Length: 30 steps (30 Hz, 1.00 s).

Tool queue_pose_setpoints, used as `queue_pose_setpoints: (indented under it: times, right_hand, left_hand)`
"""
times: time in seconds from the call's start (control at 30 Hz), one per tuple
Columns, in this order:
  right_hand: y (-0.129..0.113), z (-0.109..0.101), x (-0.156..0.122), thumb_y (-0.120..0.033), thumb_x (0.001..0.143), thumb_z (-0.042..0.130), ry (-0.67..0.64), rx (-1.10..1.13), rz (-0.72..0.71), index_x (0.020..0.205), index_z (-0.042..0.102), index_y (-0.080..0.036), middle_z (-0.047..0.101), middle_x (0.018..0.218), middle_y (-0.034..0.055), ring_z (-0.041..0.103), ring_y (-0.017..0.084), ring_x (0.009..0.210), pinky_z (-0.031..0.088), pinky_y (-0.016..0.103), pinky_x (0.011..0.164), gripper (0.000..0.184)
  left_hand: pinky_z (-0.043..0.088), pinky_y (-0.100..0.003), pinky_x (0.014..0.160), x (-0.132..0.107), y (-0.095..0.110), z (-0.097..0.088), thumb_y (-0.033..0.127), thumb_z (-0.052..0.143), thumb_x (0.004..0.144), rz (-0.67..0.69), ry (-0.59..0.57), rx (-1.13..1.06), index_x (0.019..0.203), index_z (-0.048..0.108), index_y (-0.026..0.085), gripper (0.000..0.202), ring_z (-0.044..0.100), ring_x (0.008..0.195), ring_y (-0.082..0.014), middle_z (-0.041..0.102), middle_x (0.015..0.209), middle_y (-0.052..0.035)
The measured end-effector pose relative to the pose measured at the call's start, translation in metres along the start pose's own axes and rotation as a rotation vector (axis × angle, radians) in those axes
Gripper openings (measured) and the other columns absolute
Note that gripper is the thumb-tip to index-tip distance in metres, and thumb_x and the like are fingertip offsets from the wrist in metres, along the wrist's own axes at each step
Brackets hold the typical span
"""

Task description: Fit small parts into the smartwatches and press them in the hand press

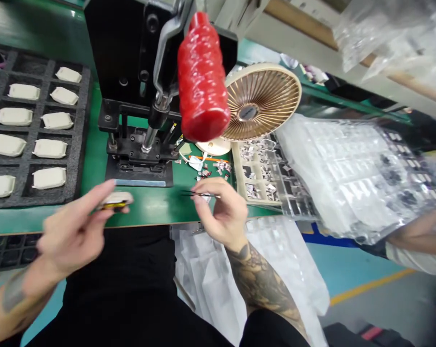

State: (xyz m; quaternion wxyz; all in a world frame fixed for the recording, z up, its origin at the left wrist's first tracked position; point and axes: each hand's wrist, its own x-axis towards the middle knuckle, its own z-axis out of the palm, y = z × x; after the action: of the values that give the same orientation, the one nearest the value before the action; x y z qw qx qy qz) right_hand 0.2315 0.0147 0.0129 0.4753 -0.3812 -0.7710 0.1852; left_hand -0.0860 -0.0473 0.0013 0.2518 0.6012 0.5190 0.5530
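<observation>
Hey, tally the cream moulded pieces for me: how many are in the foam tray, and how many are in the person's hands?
Cream moulded pieces in the black foam tray: 9
In the left hand: 1
In the right hand, which holds tweezers: 0
Total: 10

Left hand (73, 231) grips a small white part (116, 198); right hand (221, 212) pinches fine tweezers (199, 193) above a green workbench (149, 207).
</observation>
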Motion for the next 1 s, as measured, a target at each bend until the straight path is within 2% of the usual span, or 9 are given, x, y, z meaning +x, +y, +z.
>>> queue_pose_setpoints:
  times: [0.03,0.07,0.13,0.17,0.23,0.37,0.5,0.73,1.0]
  right_hand:
    - [0.003,0.006,-0.003,-0.013,0.102,0.073,-0.037,-0.030,0.021,0.115,0.075,-0.024,0.080,0.102,0.0067,0.079,0.023,0.095,0.068,0.040,0.085,0.017]
    - [0.004,0.011,-0.005,-0.014,0.102,0.073,-0.046,-0.048,0.034,0.115,0.076,-0.024,0.081,0.102,0.0066,0.079,0.023,0.096,0.069,0.041,0.087,0.017]
    - [0.003,0.018,-0.007,-0.012,0.102,0.075,0.043,0.000,0.056,0.118,0.076,-0.025,0.081,0.107,0.0066,0.081,0.024,0.100,0.071,0.043,0.090,0.021]
    - [0.001,0.021,-0.007,-0.012,0.101,0.076,0.112,0.059,0.067,0.119,0.076,-0.026,0.081,0.110,0.0068,0.082,0.024,0.103,0.073,0.044,0.091,0.023]
    - [-0.006,0.026,-0.005,-0.012,0.101,0.077,0.210,0.182,0.082,0.118,0.072,-0.027,0.082,0.115,0.0071,0.083,0.025,0.105,0.076,0.047,0.091,0.024]
    - [-0.014,0.039,0.000,-0.013,0.103,0.076,0.164,0.280,0.037,0.120,0.068,-0.029,0.087,0.116,0.0064,0.088,0.027,0.103,0.077,0.050,0.092,0.025]
    - [-0.015,0.051,0.004,-0.014,0.103,0.075,0.145,0.263,0.004,0.126,0.076,-0.029,0.089,0.113,0.0076,0.088,0.029,0.102,0.076,0.053,0.090,0.027]
    - [-0.017,0.059,0.008,-0.006,0.098,0.075,0.151,0.226,-0.074,0.125,0.082,-0.027,0.089,0.110,0.0079,0.088,0.028,0.098,0.077,0.049,0.086,0.035]
    - [-0.015,0.065,0.007,-0.006,0.098,0.075,0.142,0.255,-0.049,0.126,0.082,-0.028,0.089,0.111,0.0078,0.088,0.028,0.099,0.077,0.049,0.086,0.036]
  left_hand:
    - [0.074,-0.034,0.083,0.001,0.003,0.018,0.029,0.079,0.110,-0.050,-0.008,-0.118,0.147,0.078,0.029,0.037,0.088,0.088,-0.0223,0.091,0.114,-0.0042]
    - [0.073,-0.036,0.079,0.004,0.005,0.035,0.031,0.074,0.114,-0.178,-0.054,-0.275,0.148,0.076,0.027,0.035,0.088,0.088,-0.0231,0.090,0.112,-0.0063]
    - [0.069,-0.034,0.071,0.014,0.007,0.059,0.038,0.074,0.114,-0.369,-0.142,-0.554,0.147,0.073,0.021,0.037,0.086,0.082,-0.0235,0.090,0.109,-0.0104]
    - [0.067,-0.033,0.070,0.019,0.006,0.067,0.039,0.077,0.112,-0.441,-0.175,-0.641,0.146,0.072,0.020,0.039,0.086,0.081,-0.0231,0.090,0.108,-0.0115]
    - [0.065,-0.031,0.070,0.023,0.003,0.074,0.038,0.085,0.107,-0.493,-0.192,-0.689,0.144,0.071,0.019,0.045,0.084,0.081,-0.0218,0.089,0.107,-0.0117]
    - [0.064,-0.030,0.069,0.016,0.000,0.074,0.039,0.082,0.109,-0.476,-0.173,-0.628,0.145,0.071,0.019,0.043,0.084,0.079,-0.0205,0.089,0.101,-0.0089]
    - [0.066,-0.030,0.068,0.011,0.002,0.072,0.042,0.079,0.111,-0.484,-0.193,-0.612,0.144,0.071,0.019,0.041,0.085,0.077,-0.0205,0.089,0.100,-0.0082]
    - [0.069,-0.027,0.067,0.018,0.002,0.073,0.031,0.089,0.103,-0.489,-0.184,-0.692,0.124,0.069,0.019,0.032,0.089,0.080,-0.0225,0.090,0.100,-0.0082]
    - [0.072,-0.029,0.069,0.015,0.002,0.073,0.034,0.091,0.101,-0.523,-0.187,-0.712,0.123,0.069,0.020,0.034,0.089,0.078,-0.0241,0.089,0.095,-0.0069]
